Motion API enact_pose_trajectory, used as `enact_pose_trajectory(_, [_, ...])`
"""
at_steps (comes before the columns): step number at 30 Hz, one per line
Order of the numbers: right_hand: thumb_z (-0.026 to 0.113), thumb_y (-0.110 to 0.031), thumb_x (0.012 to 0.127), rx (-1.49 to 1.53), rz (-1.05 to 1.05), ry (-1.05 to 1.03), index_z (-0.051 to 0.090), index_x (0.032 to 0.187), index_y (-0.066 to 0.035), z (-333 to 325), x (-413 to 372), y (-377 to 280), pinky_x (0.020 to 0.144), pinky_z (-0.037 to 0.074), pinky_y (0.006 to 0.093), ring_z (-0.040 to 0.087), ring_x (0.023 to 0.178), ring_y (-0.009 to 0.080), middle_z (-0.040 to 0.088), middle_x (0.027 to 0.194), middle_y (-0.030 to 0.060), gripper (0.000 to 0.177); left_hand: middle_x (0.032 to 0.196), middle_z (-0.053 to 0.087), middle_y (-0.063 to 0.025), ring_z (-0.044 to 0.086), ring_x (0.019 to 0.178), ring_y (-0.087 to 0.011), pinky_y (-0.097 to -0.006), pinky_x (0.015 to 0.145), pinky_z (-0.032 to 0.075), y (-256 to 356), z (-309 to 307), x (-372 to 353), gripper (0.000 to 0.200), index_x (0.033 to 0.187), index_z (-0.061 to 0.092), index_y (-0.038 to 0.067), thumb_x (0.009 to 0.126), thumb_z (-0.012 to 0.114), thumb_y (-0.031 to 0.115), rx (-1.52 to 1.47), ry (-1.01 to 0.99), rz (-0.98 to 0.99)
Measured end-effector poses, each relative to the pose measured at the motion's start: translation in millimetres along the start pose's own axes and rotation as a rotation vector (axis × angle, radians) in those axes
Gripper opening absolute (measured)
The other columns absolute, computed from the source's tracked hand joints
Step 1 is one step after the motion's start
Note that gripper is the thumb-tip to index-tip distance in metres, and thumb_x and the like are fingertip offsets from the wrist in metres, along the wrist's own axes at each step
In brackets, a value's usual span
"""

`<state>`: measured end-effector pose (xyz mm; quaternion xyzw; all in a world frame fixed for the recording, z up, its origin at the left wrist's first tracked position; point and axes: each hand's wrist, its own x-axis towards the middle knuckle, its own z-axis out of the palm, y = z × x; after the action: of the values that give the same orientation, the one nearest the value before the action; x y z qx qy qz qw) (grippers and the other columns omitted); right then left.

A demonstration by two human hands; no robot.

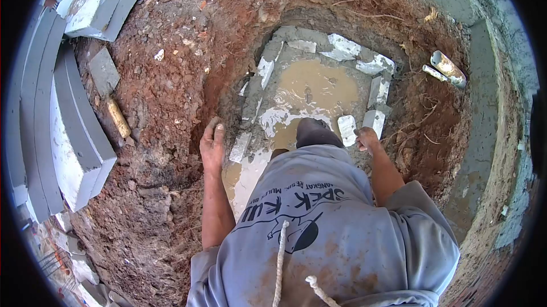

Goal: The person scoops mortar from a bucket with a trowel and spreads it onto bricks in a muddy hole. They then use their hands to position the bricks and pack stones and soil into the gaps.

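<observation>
My right hand [368, 138] has its fingers closed at the edge of a small white block piece [346, 130], held by the right side of the pit. Close by, white blocks [373, 120] line the pit's right wall. My left hand [213, 140] is at the left rim of the pit against the red soil, fingers slightly bent and apart, with nothing visible in it. Just below it stands another pale block [240, 147] on the left wall. Muddy brown water [316, 85] covers the pit floor between the block walls, and my legs stand in it.
A trowel with a grey blade [104, 72] and wooden handle [118, 118] lies on the soil at left. Large light blocks [71, 136] are stacked beyond it. Cut pipe pieces [449, 69] lie at right, near a grey plastered wall [481, 119].
</observation>
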<state>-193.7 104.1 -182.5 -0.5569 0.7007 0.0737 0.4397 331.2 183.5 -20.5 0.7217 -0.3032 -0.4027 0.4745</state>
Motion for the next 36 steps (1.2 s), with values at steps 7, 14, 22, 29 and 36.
enact_pose_trajectory(7, [0.062,-0.015,0.08,-0.031,0.052,0.077,0.064,0.098,-0.005,4,-20,21,0.067,0.056,0.0382,0.067,0.074,0.026,0.066,0.085,0.0124,0.021,0.116,0.062,-0.0097,0.056,0.106,-0.0153,-0.0289,0.096,0.042,-16,3,-22,0.044,0.13,0.052,-0.003,0.095,0.058,0.023,0.037,-0.114,0.009])
enact_pose_trajectory(14, [0.06,-0.012,0.081,-0.165,0.192,-0.044,0.066,0.106,-0.007,31,-62,23,0.084,0.055,0.0383,0.067,0.092,0.0277,0.066,0.097,0.0146,0.026,0.112,0.063,-0.0145,0.06,0.102,-0.0198,-0.0318,0.09,0.048,-58,-6,-22,0.04,0.128,0.053,-0.004,0.097,0.054,0.023,0.028,-0.205,-0.044])
enact_pose_trajectory(22, [0.052,-0.018,0.087,-0.057,0.311,-0.009,0.068,0.103,-0.009,15,-82,18,0.079,0.056,0.0376,0.069,0.09,0.0256,0.067,0.102,0.0151,0.024,0.114,0.061,-0.0182,0.061,0.103,-0.0227,-0.0344,0.092,0.048,-36,19,13,0.047,0.131,0.049,-0.008,0.097,0.054,0.025,-0.014,-0.246,0.053])
enact_pose_trajectory(29, [0.054,-0.022,0.087,-0.031,0.205,0.451,0.065,0.096,-0.002,21,-34,65,0.069,0.058,0.0347,0.07,0.067,0.024,0.07,0.081,0.0126,0.026,0.108,0.063,-0.0158,0.063,0.095,-0.0222,-0.032,0.085,0.05,-47,62,49,0.045,0.131,0.049,-0.006,0.097,0.054,0.022,-0.041,-0.389,0.057])
enact_pose_trajectory(36, [0.063,-0.026,0.086,0.701,0.39,0.289,0.061,0.097,0.002,-30,-19,26,0.044,0.051,0.0351,0.058,0.05,0.021,0.062,0.076,0.0126,0.03,0.118,0.064,-0.0136,0.058,0.109,-0.0199,-0.0314,0.098,0.041,20,90,51,0.042,0.126,0.057,0.001,0.092,0.06,0.026,0.238,-0.207,0.15])
